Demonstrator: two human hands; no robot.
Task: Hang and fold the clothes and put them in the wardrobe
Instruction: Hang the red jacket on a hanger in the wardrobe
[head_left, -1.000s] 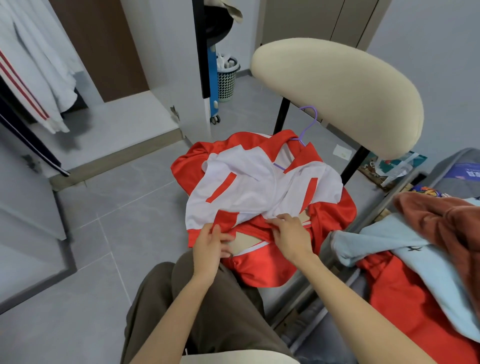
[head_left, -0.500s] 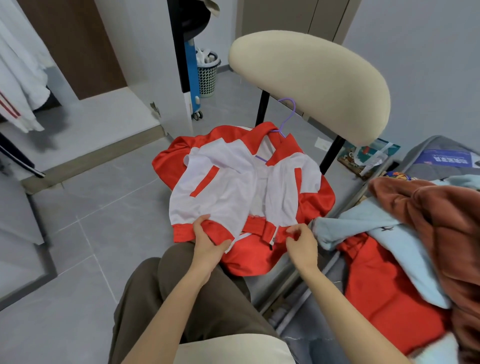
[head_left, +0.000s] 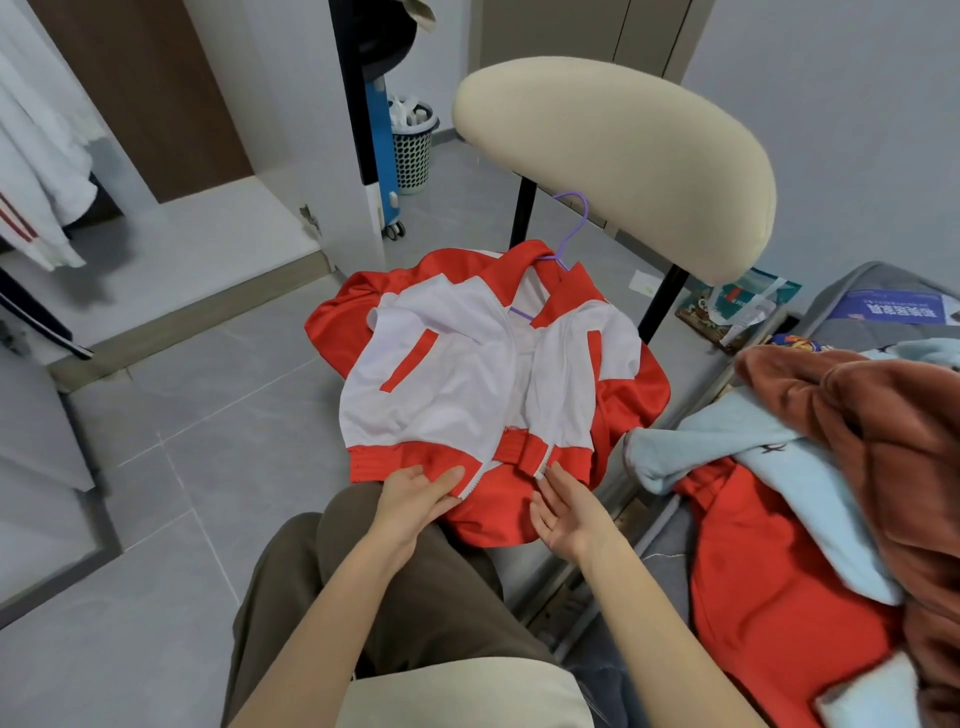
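A red and white zip jacket (head_left: 467, 384) lies spread on the chair seat, front panels apart. A purple hanger (head_left: 574, 228) sits inside it, its hook poking out at the collar. My left hand (head_left: 415, 499) holds the left hem corner by the zip edge, thumb on top and fingers under the cloth. Just beside the right hem end, my right hand (head_left: 563, 512) is open with relaxed fingers, its fingertips touching the zip end.
A cream chair back (head_left: 623, 156) rises behind the jacket. On the right lies a pile of clothes: brown fleece (head_left: 857, 441), light blue garment (head_left: 727, 452), red garment (head_left: 769, 587). The open wardrobe (head_left: 130, 249) with hanging white clothes stands at left. A mesh bin (head_left: 413, 150) is farther back.
The jacket's front has been spread flatter. My right hand has let go of the hem and opened. My left hand still holds the left hem corner.
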